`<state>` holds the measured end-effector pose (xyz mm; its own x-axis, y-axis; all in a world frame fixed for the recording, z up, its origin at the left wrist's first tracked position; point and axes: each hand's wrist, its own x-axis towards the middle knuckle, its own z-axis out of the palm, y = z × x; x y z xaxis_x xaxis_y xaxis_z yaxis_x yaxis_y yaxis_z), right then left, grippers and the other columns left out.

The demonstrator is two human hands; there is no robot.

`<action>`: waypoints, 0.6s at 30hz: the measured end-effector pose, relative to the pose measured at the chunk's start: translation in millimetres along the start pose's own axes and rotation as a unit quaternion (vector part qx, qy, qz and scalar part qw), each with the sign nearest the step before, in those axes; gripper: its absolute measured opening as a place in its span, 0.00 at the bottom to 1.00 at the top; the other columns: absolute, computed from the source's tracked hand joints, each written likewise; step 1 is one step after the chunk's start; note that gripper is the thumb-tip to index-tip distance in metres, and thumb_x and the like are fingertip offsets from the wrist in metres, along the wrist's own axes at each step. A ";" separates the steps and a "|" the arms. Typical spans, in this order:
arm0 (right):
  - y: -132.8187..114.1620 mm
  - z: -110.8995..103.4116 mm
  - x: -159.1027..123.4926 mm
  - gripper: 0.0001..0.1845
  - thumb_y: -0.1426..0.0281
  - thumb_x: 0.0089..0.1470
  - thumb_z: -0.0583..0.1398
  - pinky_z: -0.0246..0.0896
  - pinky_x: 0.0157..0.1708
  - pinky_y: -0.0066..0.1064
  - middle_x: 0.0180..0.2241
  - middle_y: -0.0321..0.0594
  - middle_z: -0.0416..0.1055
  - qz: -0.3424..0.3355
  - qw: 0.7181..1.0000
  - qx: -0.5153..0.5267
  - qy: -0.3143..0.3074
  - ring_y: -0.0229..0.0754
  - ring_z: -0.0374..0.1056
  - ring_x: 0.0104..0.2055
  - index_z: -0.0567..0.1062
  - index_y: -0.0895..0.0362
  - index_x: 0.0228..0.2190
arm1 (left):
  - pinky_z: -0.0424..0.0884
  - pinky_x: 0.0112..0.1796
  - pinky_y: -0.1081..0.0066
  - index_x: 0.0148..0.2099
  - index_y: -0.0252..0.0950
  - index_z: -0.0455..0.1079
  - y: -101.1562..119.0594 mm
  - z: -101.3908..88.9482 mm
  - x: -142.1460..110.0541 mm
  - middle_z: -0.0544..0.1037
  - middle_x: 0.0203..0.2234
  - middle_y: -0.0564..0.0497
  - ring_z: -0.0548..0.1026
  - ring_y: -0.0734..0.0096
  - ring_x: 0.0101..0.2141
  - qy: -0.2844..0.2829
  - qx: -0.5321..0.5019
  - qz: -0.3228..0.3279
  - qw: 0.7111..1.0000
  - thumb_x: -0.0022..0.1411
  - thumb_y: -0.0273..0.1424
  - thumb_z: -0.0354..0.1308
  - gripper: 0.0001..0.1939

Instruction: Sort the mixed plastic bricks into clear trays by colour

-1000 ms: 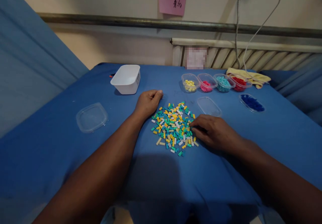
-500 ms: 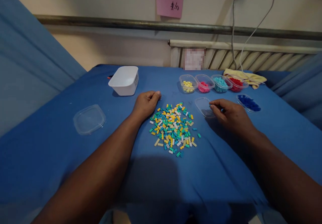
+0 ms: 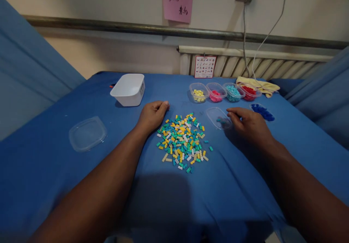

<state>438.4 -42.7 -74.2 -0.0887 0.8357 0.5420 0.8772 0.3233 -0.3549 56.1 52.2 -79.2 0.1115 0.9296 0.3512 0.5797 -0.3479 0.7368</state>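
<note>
Clear lid (image 3: 87, 134) lies on blue surface (image 3: 234, 206), white tub (image 3: 127, 100) behind, likely parked aside. Left hand (image 3: 152, 116) rests beside mixed bricks (image 3: 181, 139), fingers curled closed (probably just bracing). Bricks heap at centre, within both hands' reach. Small tubs (image 3: 216, 86) line up behind, one colour each, presumably keeping colours apart. Second lid (image 3: 213, 114) carries few teal bricks (image 3: 222, 120), seemingly as tray. Right hand (image 3: 251, 124) hovers at its edge, thumb and forefinger slightly parted, nothing seen between.

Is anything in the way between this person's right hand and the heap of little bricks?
Nothing tall that I can see. Between the right hand and the heap of bricks there's only a clear lid, lying flat, then a strip of blue cloth.
</note>
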 end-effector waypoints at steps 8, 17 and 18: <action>-32.4 -7.2 -5.7 0.10 0.68 0.69 0.63 0.76 0.40 0.38 0.40 0.43 0.86 -0.101 0.980 0.137 -0.099 0.47 0.81 0.38 0.85 0.53 0.47 | 0.69 0.39 0.64 0.35 0.38 0.81 -2.9 2.1 -0.3 0.84 0.31 0.49 0.80 0.59 0.36 0.000 -0.006 0.000 1.000 0.74 0.52 0.55 0.26; -64.0 6.8 -16.0 0.08 0.71 0.70 0.63 0.74 0.47 0.39 0.43 0.43 0.85 -0.207 0.939 0.157 -0.227 0.47 0.81 0.44 0.84 0.53 0.46 | 0.66 0.36 0.63 0.34 0.38 0.80 3.1 0.6 -1.4 0.81 0.28 0.49 0.77 0.60 0.33 -0.006 0.007 -0.006 1.000 0.74 0.52 0.54 0.26; -65.1 6.7 -16.2 0.09 0.72 0.70 0.63 0.74 0.47 0.40 0.43 0.43 0.85 -0.203 0.940 0.154 -0.228 0.47 0.81 0.44 0.84 0.53 0.46 | 0.66 0.36 0.63 0.34 0.38 0.80 3.2 0.9 -1.6 0.81 0.28 0.49 0.77 0.60 0.33 -0.006 0.008 -0.007 1.000 0.74 0.52 0.54 0.26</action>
<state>379.6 -74.3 -64.9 -0.6412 0.6967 0.3216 0.5555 0.7106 -0.4319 58.5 49.7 -77.9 0.1130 0.9356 0.3346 0.5936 -0.3336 0.7323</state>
